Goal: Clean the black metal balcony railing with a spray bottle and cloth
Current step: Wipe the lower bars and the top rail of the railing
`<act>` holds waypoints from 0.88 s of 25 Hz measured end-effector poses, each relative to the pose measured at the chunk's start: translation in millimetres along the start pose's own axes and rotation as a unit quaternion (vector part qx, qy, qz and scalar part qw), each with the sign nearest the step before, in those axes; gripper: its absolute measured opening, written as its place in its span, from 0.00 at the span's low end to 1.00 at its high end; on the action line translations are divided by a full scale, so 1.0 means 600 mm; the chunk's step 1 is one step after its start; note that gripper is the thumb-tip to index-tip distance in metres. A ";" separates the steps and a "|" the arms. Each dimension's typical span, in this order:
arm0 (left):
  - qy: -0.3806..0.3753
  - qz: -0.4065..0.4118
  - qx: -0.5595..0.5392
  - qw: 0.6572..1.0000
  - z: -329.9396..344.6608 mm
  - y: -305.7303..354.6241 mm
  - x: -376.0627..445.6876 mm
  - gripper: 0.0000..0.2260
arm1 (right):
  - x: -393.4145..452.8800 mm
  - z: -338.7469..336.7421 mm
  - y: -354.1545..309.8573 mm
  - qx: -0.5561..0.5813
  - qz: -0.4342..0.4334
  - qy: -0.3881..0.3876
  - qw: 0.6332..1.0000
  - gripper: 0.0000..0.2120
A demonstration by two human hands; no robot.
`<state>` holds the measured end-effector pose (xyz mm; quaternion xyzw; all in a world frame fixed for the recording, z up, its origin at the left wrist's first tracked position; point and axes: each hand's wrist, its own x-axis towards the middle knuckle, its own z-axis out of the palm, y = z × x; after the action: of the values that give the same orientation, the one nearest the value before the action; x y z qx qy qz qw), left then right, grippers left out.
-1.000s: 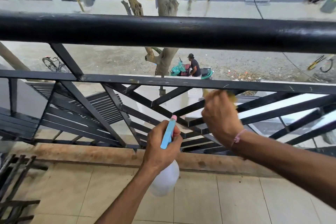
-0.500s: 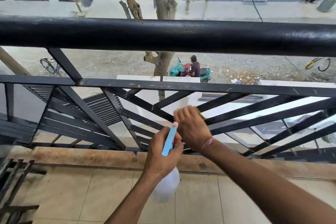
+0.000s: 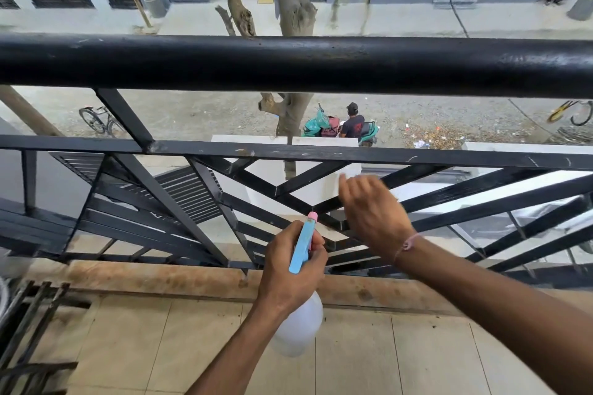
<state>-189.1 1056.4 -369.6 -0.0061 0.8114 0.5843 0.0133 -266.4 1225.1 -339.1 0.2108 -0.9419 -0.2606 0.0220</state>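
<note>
The black metal railing (image 3: 417, 64) crosses the whole view: a thick round top rail, a flat middle bar and fanned diagonal bars below. My left hand (image 3: 288, 279) grips a spray bottle (image 3: 303, 245) with a blue head, a pink nozzle and a white body. The nozzle points at the spot where the diagonals meet. My right hand (image 3: 375, 215), blurred by motion, presses on those diagonal bars just right of the nozzle. The cloth is almost wholly hidden under it.
Beige floor tiles (image 3: 353, 356) lie under my arms, with a brown ledge (image 3: 160, 279) at the railing's foot. A loose black metal frame (image 3: 29, 330) leans at the lower left. Far below are a tree trunk (image 3: 295, 9), a bicycle (image 3: 96, 120) and a person on a teal scooter (image 3: 340, 125).
My right hand swept left along the diagonal bars toward the nozzle, then back up and right. My left hand kept the bottle nearly still. The view tilted slightly.
</note>
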 end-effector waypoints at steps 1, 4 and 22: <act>-0.001 0.002 0.003 1.000 0.000 0.000 -0.001 0.05 | -0.015 -0.010 0.029 0.005 0.006 0.001 1.000 0.20; -0.005 0.005 0.001 1.000 0.003 0.001 -0.005 0.05 | -0.057 -0.033 0.096 -0.032 0.015 0.001 0.999 0.22; 0.032 -0.025 0.006 0.999 -0.051 -0.016 -0.013 0.02 | 0.003 0.015 -0.102 0.433 0.008 0.010 0.901 0.21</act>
<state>-181.5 1024.4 -368.5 -0.0452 0.8144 0.5786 0.0019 -245.5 1181.4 -377.8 0.1949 -0.9631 0.1753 -0.0604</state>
